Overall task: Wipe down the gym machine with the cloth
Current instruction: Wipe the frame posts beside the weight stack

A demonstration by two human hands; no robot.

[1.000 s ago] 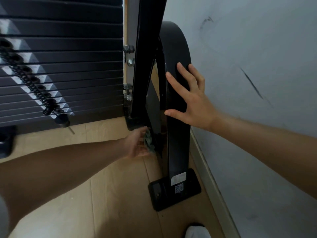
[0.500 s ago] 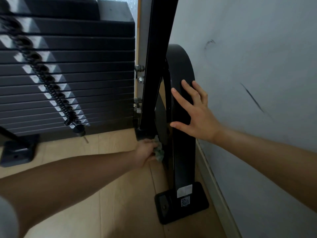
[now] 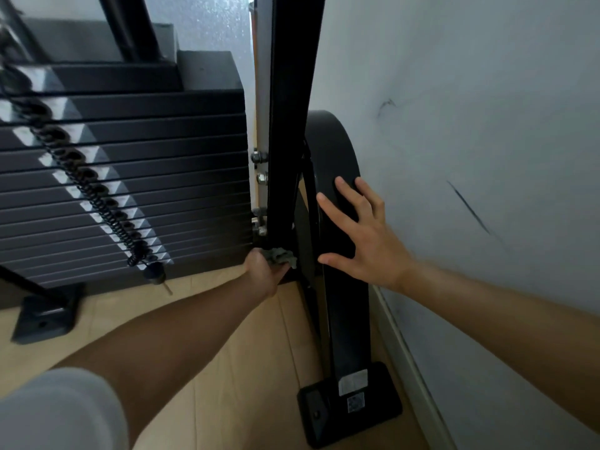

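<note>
We have the cloth (image 3: 280,255) wadded in our left grip (image 3: 264,271), fingers curled round it so that only a grey crumple shows above the knuckles. It is pressed against the lower end of the black upright (image 3: 289,125) of the gym machine (image 3: 344,319), just below the lowest of the bolts (image 3: 259,177). We judge the cloth is bunched small because the spot is cramped. The upright sits between the weight stack (image 3: 130,177) and the curved cover (image 3: 334,147), and a flat cloth would not get into that corner near the floor (image 3: 227,336).

Our right grip (image 3: 363,241) is spread wide, palm and straight fingers laid flat on the curved cover, with the thumb angled down along its inner edge. It holds nothing. It looks to us like a brace, steadying us as we lean low beside the wall (image 3: 470,125), where the machine stands hard against the floor's edge.

The cloth lies inside the left grip, at its fingertip side and touching the frame. It is near the right grip but apart from it, across the dark gap between upright and cover. The foot plate (image 3: 350,407) and the long slope of the cover seem to us not yet reached.
</note>
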